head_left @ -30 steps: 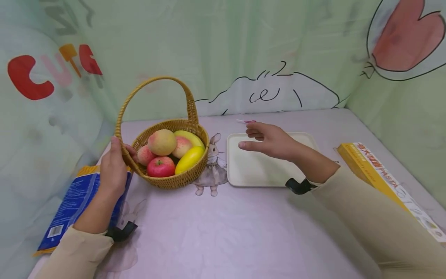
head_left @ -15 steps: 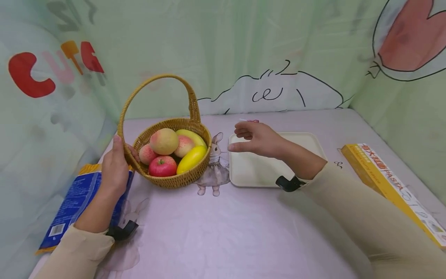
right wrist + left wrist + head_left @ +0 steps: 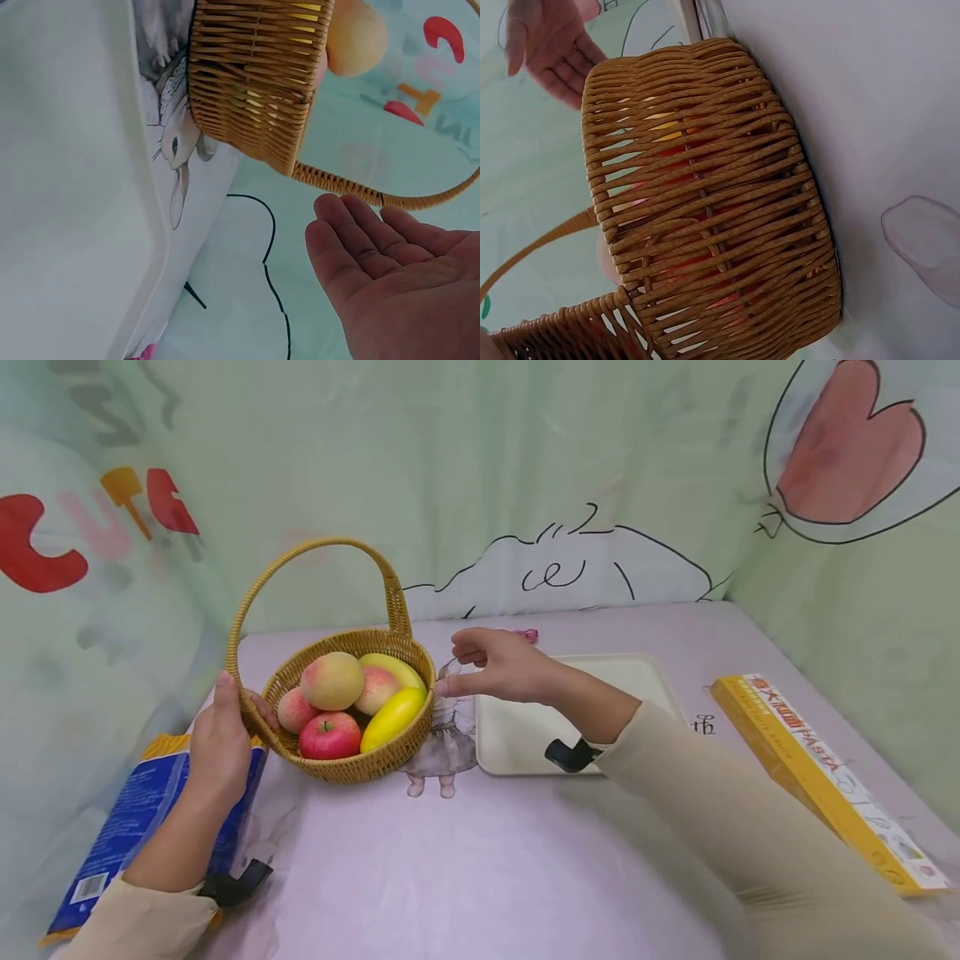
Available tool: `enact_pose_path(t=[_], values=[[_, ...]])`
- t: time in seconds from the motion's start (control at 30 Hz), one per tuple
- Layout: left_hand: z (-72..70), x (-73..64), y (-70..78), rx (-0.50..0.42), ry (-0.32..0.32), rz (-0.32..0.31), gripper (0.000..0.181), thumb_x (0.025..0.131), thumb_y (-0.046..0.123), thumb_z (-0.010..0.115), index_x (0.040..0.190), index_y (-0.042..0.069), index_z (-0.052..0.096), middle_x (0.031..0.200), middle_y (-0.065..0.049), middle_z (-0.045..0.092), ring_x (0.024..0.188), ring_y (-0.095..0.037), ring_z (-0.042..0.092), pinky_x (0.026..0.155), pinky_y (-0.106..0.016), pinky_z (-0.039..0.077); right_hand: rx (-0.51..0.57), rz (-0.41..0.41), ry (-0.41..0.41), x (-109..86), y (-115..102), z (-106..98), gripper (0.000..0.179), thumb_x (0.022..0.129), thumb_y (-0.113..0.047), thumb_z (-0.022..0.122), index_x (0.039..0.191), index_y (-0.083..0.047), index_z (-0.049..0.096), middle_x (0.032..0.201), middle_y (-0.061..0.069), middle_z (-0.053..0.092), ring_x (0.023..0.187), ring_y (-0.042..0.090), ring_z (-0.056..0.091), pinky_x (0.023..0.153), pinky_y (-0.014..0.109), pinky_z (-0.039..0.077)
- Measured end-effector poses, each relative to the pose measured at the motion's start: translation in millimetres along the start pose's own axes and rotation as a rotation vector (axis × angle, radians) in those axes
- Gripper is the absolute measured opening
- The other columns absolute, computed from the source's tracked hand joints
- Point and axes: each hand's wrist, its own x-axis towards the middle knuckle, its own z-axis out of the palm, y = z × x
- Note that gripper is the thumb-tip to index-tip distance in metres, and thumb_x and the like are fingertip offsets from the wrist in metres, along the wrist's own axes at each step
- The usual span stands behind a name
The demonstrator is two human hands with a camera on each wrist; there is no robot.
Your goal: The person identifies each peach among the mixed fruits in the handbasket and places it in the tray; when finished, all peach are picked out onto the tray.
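A wicker basket point(image 3: 352, 768) with a tall arched handle stands at the left, its side filling the left wrist view. Inside lie peaches point(image 3: 333, 681), a red apple point(image 3: 330, 737), a banana point(image 3: 393, 667) and a smooth yellow oval fruit point(image 3: 392, 720). My left hand point(image 3: 220, 747) grips the handle's near left base, thumb outside and fingers reaching inside the rim. My right hand point(image 3: 506, 670) hovers at the basket's right side, holding nothing; its fingers are slightly bent and the thumb tip overlaps the rim in the head view. In the right wrist view, the fingers point(image 3: 337, 262) point towards the handle.
A cream tray point(image 3: 525, 752) lies beneath my right forearm. Behind it is a small pink object point(image 3: 528, 635), partly hidden. A blue bag point(image 3: 127, 843) lies under my left forearm, and a yellow pasta box point(image 3: 817, 777) lies at the right. Fabric walls point(image 3: 465, 460) enclose the table.
My right hand has moved left from over the tray to the basket's right rim. My left hand keeps its grip on the handle; the basket stays put while the head view shifts slightly.
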Motion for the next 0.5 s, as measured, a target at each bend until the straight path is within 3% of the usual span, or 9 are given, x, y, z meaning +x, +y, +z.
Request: enact_pose_path(t=[0.23,0.5], values=[[-2.9,-3.9,1.0,0.015,-0.018,0.007,0.066,0.112,0.052,0.017,0.089,0.003,0.056,0.076,0.006,0.060,0.076,-0.015,0.055,0.070,-0.022,0.047,0.004,-0.020,-0.013,16.9,-11.4,10.4,0.090,0.085,-0.052,0.078,0.155,-0.009,0.042,0.150,0.008,0.056,0.137,0.025,0.054,0.113,0.043,0.046],[-2.1,-5.7,0.9,-0.013,-0.028,0.053,0.072,0.111,0.054,0.018,0.089,-0.004,0.056,0.076,0.004,0.061,0.076,-0.015,0.057,0.068,-0.022,0.050,-0.005,-0.059,-0.009,34.6,-25.4,16.5,0.089,0.087,-0.053,0.077,0.155,-0.007,0.043,0.147,0.010,0.058,0.133,0.024,0.056,0.110,0.041,0.048]])
